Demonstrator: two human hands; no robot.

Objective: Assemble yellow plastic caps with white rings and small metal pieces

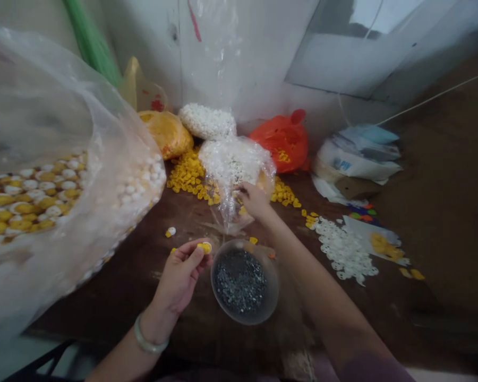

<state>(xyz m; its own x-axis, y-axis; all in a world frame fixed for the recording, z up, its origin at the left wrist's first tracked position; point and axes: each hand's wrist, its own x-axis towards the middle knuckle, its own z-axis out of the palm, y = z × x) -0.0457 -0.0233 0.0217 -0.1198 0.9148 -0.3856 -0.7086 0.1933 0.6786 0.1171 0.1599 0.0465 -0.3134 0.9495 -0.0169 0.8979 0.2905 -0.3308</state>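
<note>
My left hand (185,268) pinches a small yellow-and-white plastic piece (204,248) between thumb and fingertips, just left of a round bowl (274,276) of small dark, shiny bits (241,281). Farther forward, my right hand (255,200) reaches to the mouth of a clear plastic bag (239,154) full of small white parts. Its fingertips are at the bag's opening, and whatever they hold is too small or hidden to make out. One more yellow-and-white piece (170,232) lies on the table to the left of the bowl.
At left stands a large clear bag (115,132) of yellow-and-white pieces. Loose yellow parts (187,172) lie around the middle bag. Behind are a yellow bag (167,132) and a red bag (282,140). White parts (342,246) are heaped at right, near a stack of packets (356,159).
</note>
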